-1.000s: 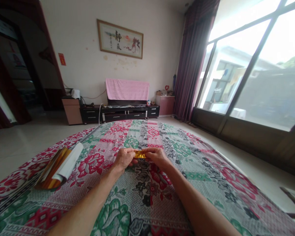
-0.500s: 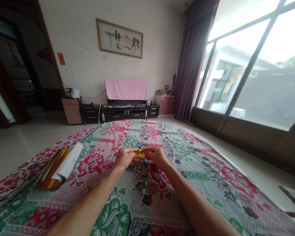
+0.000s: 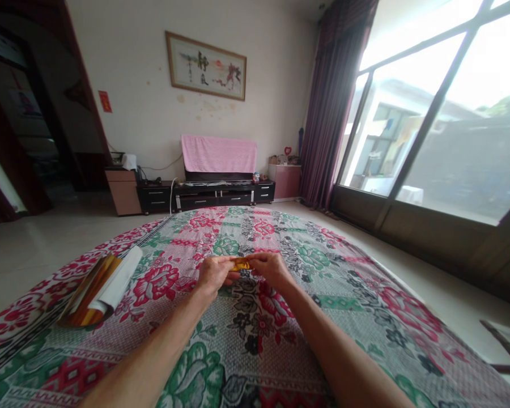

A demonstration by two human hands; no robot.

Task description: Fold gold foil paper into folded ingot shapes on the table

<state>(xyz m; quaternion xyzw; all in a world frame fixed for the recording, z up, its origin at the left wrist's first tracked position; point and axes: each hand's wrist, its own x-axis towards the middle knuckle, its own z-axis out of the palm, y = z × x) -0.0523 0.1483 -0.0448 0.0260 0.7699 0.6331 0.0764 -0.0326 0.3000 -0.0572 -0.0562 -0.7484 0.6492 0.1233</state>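
Observation:
A small piece of shiny gold foil or paper (image 3: 241,264) is held between my two hands, above the middle of the flowered cloth (image 3: 323,328). My left hand (image 3: 215,273) pinches its left end, and my right hand (image 3: 271,266) pinches its right end. Both hands have their fingers closed on it, and the fingertips cover its ends. It looks narrow and folded or rolled; its exact shape is too small to make out.
Gold and white sheets (image 3: 100,292), loosely curled, lie on the cloth at the left. Beyond the round cloth-covered surface stand a low black cabinet (image 3: 216,196) and a pink cloth (image 3: 219,153) over a screen. Large windows are at the right.
The gold piece shows a narrower, darker face between my fingers than before. Both hands have stayed in nearly the same place and still grip it.

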